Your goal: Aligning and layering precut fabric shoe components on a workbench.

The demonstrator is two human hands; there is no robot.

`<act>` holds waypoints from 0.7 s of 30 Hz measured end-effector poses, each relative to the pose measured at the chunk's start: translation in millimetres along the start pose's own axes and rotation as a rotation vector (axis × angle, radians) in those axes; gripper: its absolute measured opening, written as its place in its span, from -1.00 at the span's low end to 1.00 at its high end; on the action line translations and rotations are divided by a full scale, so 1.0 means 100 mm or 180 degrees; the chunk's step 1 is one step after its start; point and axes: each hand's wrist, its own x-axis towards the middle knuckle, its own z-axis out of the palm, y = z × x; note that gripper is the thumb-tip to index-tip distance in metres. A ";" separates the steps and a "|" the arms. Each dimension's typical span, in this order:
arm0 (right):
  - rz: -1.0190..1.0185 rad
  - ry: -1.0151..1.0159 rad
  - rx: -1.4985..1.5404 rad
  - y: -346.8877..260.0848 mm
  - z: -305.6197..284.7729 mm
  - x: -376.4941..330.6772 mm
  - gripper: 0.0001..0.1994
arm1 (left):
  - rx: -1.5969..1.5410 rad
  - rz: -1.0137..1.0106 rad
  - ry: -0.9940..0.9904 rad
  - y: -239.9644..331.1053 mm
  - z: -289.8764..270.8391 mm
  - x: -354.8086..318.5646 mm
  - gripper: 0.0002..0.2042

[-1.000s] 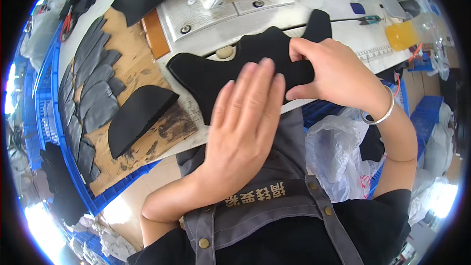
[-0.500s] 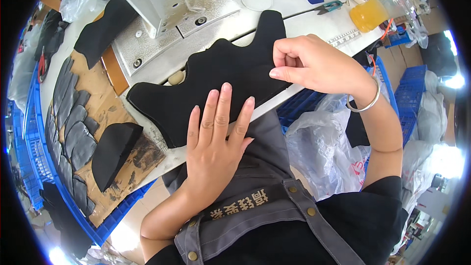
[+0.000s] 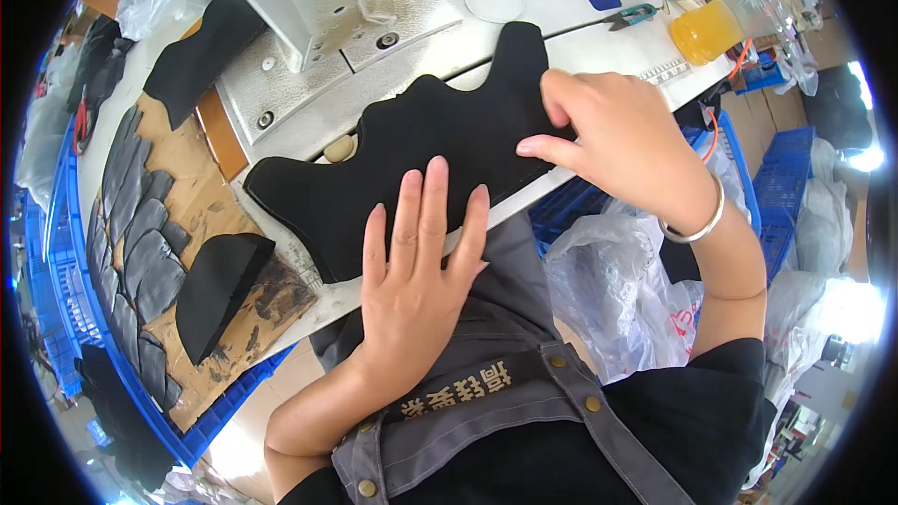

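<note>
A black, wavy-edged cut piece (image 3: 412,126), looking like padded fabric or foam, lies flat across the front edge of the white sewing machine bed. My left hand (image 3: 409,271) rests on its near edge, fingers stretched out and spread. At the piece's right end is my right hand (image 3: 622,136), a silver bangle on its wrist. Its thumb and forefinger stand apart, the thumb tip over the piece's right side, with nothing visible between them. The other fingers of that hand are mostly hidden behind it.
A metal machine base (image 3: 309,98) rises behind the piece. On the left, cardboard (image 3: 220,215) bears overlapping black pieces (image 3: 145,262) and a half-round black piece (image 3: 222,290). Small snips (image 3: 631,16) and a jar of yellow liquid (image 3: 703,33) stand back right; plastic bags (image 3: 613,285) hang below.
My right hand's thumb and forefinger have parted from a near pinch, and the hand has shifted slightly right. My left hand stays flat on the black piece, nearly in place.
</note>
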 end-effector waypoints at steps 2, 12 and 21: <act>0.0214 -0.0343 0.0003 -0.15 -0.09 -0.01 -0.70 | -0.0077 -0.0032 0.0016 0.00 -0.03 0.05 -0.30; -0.2286 0.0578 -0.0294 0.28 0.25 -0.06 -0.51 | -0.0985 0.0115 0.0248 -0.20 -0.15 0.26 -0.21; -0.2527 0.1881 -0.0702 0.06 -0.45 0.07 -0.68 | 0.0436 -0.0030 0.0960 -0.22 -0.56 0.36 -0.53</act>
